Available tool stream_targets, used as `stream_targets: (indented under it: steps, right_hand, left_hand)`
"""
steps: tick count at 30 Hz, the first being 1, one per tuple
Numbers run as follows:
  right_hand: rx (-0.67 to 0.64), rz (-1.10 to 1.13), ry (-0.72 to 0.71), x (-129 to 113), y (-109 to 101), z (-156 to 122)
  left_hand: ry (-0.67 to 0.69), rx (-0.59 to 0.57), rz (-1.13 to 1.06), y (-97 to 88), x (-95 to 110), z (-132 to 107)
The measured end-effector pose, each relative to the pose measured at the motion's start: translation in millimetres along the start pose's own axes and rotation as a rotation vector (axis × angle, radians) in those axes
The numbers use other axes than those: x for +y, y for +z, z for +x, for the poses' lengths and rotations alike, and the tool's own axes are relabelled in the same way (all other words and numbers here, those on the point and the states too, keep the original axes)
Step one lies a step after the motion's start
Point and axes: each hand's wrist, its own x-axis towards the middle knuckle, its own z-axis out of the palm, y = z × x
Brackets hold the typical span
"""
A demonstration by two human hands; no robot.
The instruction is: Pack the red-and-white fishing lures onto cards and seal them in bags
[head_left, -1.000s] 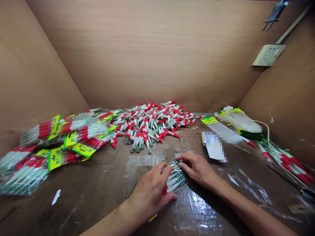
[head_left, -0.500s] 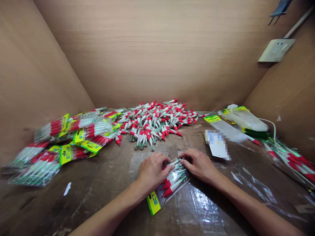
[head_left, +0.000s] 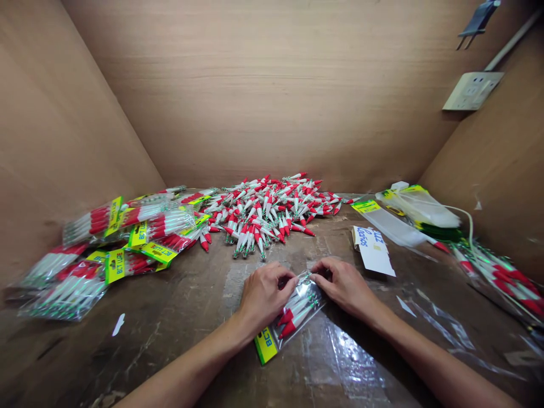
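Between my hands lies a clear bag of fishing lures (head_left: 299, 314), red and white with green hooks, slanting across the table. Its yellow and green header (head_left: 266, 344) points down toward me. My left hand (head_left: 267, 292) is closed, thumb and forefinger pinching the bag's far end from the left. On the right, my right hand (head_left: 342, 286) pinches the corner of that same end. The fingertips of both hands sit close together, and my left hand covers part of the bag. Beyond them spreads a loose pile of lures (head_left: 267, 209).
Filled lure bags (head_left: 127, 238) are heaped at the left. At the right are empty bags (head_left: 429, 209), a handwritten card (head_left: 374, 252) and bundled lures (head_left: 505, 277). A socket (head_left: 472, 90) and hanging plug (head_left: 478, 22) are on the right. Wooden panels (head_left: 272, 85) enclose the table (head_left: 191, 351).
My left thumb has moved up and inward along the bag's far end. The bag's header has shifted slightly upward. My right hand has hardly moved.
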Motion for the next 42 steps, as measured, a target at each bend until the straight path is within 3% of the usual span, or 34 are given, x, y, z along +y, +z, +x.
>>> stream_targets:
  steps: [6,27,42]
  right_hand:
    - [-0.034,0.044,-0.129,1.6,0.9,-1.3]
    - [0.024,0.019,-0.069,0.3,3.1,1.8]
    - [0.050,-0.016,-0.054,5.6,7.6,4.3]
  left_hand:
    - [0.025,-0.011,-0.029,-1.3,-2.2,2.7]
    - [0.052,0.020,-0.102,-3.3,-4.5,3.5]
    - [0.025,0.009,0.049,-3.0,-5.5,4.0]
